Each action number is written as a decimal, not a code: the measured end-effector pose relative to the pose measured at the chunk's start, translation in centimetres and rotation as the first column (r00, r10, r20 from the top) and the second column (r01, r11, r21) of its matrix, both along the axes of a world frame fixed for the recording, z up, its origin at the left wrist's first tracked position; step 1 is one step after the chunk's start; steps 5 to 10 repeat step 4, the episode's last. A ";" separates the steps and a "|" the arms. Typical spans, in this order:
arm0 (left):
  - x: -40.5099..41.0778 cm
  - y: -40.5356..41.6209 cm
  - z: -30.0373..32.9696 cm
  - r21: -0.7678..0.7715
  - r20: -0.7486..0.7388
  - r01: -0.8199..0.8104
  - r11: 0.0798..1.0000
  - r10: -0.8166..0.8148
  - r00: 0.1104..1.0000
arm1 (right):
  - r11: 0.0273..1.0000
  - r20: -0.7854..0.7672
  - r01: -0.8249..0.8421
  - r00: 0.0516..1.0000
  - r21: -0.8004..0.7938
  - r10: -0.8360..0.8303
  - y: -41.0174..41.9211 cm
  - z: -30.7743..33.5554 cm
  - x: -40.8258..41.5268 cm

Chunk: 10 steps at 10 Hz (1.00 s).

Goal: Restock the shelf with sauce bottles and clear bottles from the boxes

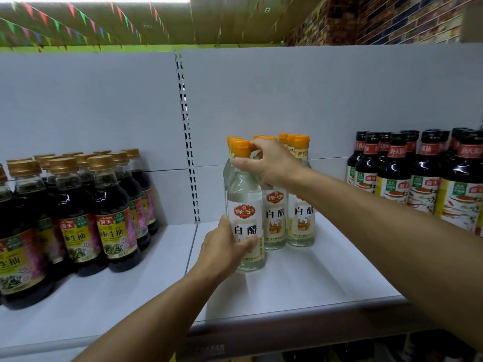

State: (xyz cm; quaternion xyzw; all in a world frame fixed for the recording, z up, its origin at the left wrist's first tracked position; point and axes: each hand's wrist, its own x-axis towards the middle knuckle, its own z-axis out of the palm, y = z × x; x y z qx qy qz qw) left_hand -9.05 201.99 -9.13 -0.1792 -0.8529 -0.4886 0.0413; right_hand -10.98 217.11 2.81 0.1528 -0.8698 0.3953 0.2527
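Left hand (224, 246) and right hand (269, 163) both clasp the front clear bottle (245, 205); three rows of clear bottles stand on the shelf (300, 278).

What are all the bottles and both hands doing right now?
Front clear orange-capped vinegar bottle: upright on shelf, held.
Left hand: gripping its label.
Right hand: gripping its neck.
Other clear orange-capped bottles: upright, capped.
Dark gold-capped sauce bottles: upright, capped.
Dark black-capped sauce bottles: upright, capped.
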 end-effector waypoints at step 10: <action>1.5 0.3 1.5 0.050 -0.275 -0.155 0.987 0.162 0.948 | 0.966 -0.103 0.234 0.969 0.110 -0.224 0.4 -2.1 1.3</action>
